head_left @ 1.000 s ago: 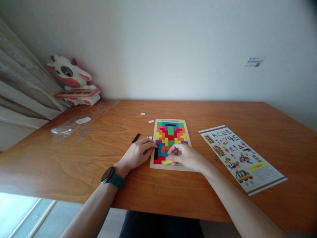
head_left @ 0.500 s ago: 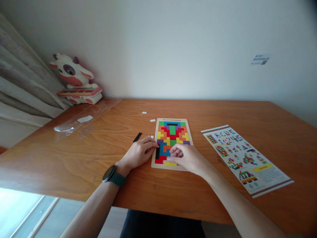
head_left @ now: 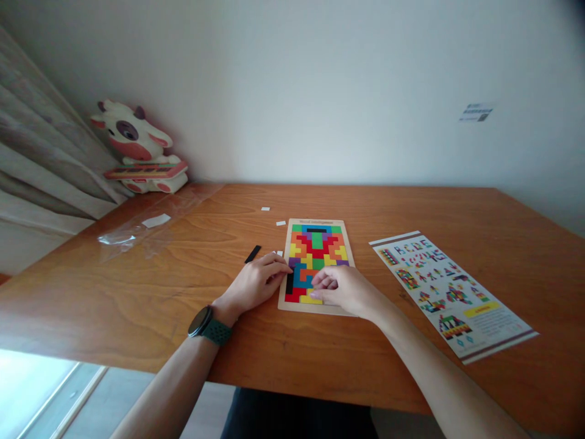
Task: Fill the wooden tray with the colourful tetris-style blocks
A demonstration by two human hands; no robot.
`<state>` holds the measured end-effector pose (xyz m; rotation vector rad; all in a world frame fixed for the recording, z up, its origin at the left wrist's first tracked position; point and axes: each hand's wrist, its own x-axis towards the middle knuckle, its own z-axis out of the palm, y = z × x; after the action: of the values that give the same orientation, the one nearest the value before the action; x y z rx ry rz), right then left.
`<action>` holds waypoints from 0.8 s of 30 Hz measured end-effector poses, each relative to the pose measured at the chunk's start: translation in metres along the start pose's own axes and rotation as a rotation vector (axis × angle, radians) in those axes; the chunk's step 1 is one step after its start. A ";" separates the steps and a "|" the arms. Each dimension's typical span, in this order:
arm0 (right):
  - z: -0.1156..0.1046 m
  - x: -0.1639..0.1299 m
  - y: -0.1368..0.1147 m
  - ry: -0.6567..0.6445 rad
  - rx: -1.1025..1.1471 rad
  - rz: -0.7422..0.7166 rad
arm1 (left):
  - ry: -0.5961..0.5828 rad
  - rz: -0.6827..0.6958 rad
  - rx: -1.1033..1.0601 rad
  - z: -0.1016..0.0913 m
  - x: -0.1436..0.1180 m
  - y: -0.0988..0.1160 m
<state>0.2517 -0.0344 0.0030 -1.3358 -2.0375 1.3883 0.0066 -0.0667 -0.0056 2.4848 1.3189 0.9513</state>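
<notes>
Wooden puzzle board (head_left: 286, 262): left hand (head_left: 256, 283) rests open on its edge; right hand (head_left: 347, 291) pinches yellow piece (head_left: 311, 299).

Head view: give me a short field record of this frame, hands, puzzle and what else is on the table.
left hand: flat on the table, fingertips at the puzzle board's left edge
right hand: fingertips on a yellow piece at the board's near edge
puzzle board: wooden frame, nearly filled with coloured blocks
loose piece: black bar left of the board
right of board: printed pattern sheet
far left corner: cow toy, clear plastic wrap
</notes>
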 end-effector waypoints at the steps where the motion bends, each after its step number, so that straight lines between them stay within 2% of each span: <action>1: -0.002 0.000 -0.001 0.004 0.030 -0.028 | 0.000 0.002 -0.001 0.000 0.000 0.000; 4: -0.011 0.003 -0.004 0.127 0.114 -0.131 | 0.007 0.001 0.000 -0.001 0.001 0.002; 7: -0.018 0.005 -0.005 0.236 0.134 -0.140 | 0.019 -0.024 0.008 -0.002 0.001 0.003; 12: -0.014 0.008 -0.001 0.224 0.064 -0.144 | 0.056 -0.100 0.012 -0.003 0.002 0.005; 16: -0.004 0.010 0.003 0.256 -0.045 -0.267 | 0.140 -0.172 -0.127 -0.002 0.002 0.007; 20: 0.004 0.009 0.001 0.188 -0.142 -0.461 | 0.172 -0.113 -0.250 -0.002 0.001 0.009; 24: 0.011 0.008 -0.002 0.172 -0.137 -0.562 | 0.128 -0.055 -0.262 -0.003 0.000 0.009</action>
<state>0.2392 -0.0341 -0.0017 -0.7935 -2.1837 0.8695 0.0110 -0.0722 0.0005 2.2131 1.2026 1.2031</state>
